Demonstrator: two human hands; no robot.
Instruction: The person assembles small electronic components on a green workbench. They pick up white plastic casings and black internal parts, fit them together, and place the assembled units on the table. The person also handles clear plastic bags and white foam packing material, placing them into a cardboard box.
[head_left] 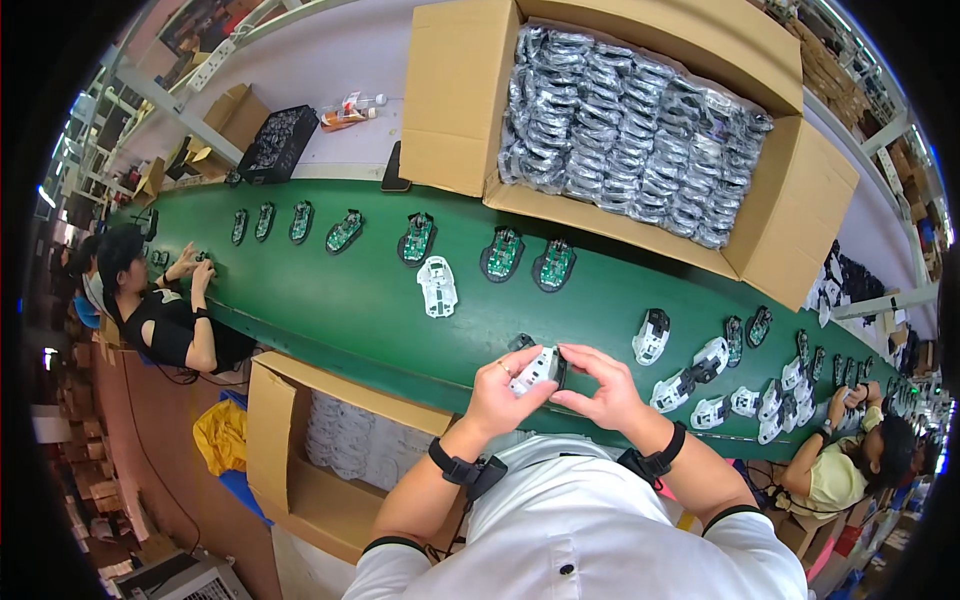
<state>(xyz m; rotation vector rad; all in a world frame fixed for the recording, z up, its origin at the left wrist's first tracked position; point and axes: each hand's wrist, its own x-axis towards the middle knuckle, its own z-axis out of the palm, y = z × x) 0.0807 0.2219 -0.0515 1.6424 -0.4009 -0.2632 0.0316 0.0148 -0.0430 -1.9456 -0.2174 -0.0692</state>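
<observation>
Far L, we've a co-worker in black [170,325] at the green bench [300,285], hands raised at a small dark pc we can't make out. Black tray [270,150] w/ dark pcs sits on the ledge behind, bottles [348,113] to its R. Below the bench: yellow cloth [220,438], then an open carton [272,420] w/ greyish bagged pcs. Along the bench runs a row of 7 green circuit boards [344,232] on dark bases; a loose white shell [437,287] lies just below the 5th.

Front ctr, at the near edge, our L hand [495,393] has thumb & fingers clamped on the held shell [534,372], a white pc w/ a dark R end. Our R hand [606,388] has thumb & fingertips closed on that dark end, so the pc's btwn both hands.

Up top, ctr to R, a big carton [452,100] stands open, packed w/ clear-bagged dark pcs [635,125]. R of our hands: a cluster of white/dark shells [710,360], some touching, w/ more boards [760,327] nearby. Far R, a co-worker in pale yellow [825,478] has both hands at a small pc, grip unclear.
</observation>
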